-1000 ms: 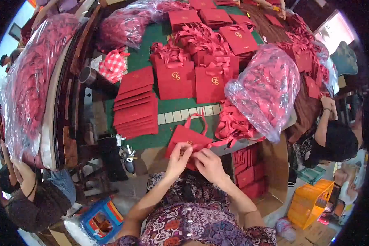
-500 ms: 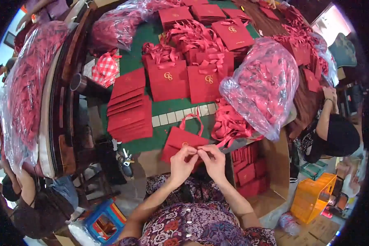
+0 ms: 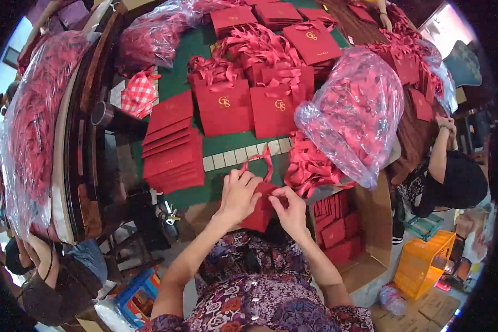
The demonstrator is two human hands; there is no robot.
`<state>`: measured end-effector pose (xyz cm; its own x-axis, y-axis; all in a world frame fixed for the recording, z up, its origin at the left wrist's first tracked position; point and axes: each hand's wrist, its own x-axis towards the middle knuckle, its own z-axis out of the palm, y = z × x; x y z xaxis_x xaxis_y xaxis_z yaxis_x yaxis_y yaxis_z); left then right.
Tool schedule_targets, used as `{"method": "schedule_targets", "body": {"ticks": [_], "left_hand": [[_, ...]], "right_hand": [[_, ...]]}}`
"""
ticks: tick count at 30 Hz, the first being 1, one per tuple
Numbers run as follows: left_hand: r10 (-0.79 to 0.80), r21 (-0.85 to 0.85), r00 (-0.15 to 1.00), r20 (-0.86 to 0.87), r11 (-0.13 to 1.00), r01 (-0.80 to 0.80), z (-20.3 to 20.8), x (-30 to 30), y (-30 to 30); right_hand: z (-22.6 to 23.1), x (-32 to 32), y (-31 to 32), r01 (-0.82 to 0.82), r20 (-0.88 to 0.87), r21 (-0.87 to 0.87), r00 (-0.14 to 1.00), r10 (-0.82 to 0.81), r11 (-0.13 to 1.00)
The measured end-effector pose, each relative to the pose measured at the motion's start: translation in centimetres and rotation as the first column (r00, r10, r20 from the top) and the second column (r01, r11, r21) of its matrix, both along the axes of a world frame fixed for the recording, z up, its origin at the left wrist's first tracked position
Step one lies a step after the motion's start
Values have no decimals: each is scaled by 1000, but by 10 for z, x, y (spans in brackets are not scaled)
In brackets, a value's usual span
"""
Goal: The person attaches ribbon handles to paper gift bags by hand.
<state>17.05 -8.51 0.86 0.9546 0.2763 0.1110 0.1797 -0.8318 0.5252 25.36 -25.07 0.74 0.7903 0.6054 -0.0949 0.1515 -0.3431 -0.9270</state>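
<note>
A small red paper gift bag (image 3: 257, 219) is held in front of me at the table's near edge, tilted. Its red ribbon handle (image 3: 268, 162) loops up beyond my hands. My left hand (image 3: 239, 197) lies over the bag's left part, fingers curled around it. On the bag's right edge, my right hand (image 3: 289, 211) is pinched at the upper corner; whether a ribbon end is between those fingertips is hidden. Beyond them two red bags with gold lettering, a left one (image 3: 225, 110) and a right one (image 3: 274, 113), lean against more ribboned bags.
Flat red bags lie in a stack (image 3: 174, 160) at left on the green tabletop (image 3: 177, 83). A plastic sack of ribbons (image 3: 354, 110) and loose ribbons (image 3: 310, 166) are at right. Below stands a cardboard box (image 3: 373, 238) holding bags. A dark tumbler (image 3: 113, 117) lies left; co-workers sit both sides.
My hands have come apart from a fingertip-to-fingertip pinch. The left hand moved up and left onto the bag, the right to its edge; the bag has turned and come nearer me.
</note>
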Motion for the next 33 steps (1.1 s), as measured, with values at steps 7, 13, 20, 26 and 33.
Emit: {"method": "schedule_targets", "body": {"ticks": [7,13,20,26,33], "left_hand": [[-8,-14,999,35,1000,9,13,0,-3],[24,-142,1000,6,990,-23,13,-5,-1],[105,-304,994,-36,946,-111,12,-12,-3],[169,-339,984,-51,924,-176,14,-14,-9],[210,-477,975,-73,851,-219,-4,-19,-6]], "right_hand": [[-6,-3,11,85,-81,2,993,-85,996],[-3,-9,16,50,84,41,995,-54,998],[-3,-18,21,85,180,50,979,-93,995],[3,-19,26,113,140,31,983,-116,993],[-2,-24,30,111,162,43,980,-117,993]]}}
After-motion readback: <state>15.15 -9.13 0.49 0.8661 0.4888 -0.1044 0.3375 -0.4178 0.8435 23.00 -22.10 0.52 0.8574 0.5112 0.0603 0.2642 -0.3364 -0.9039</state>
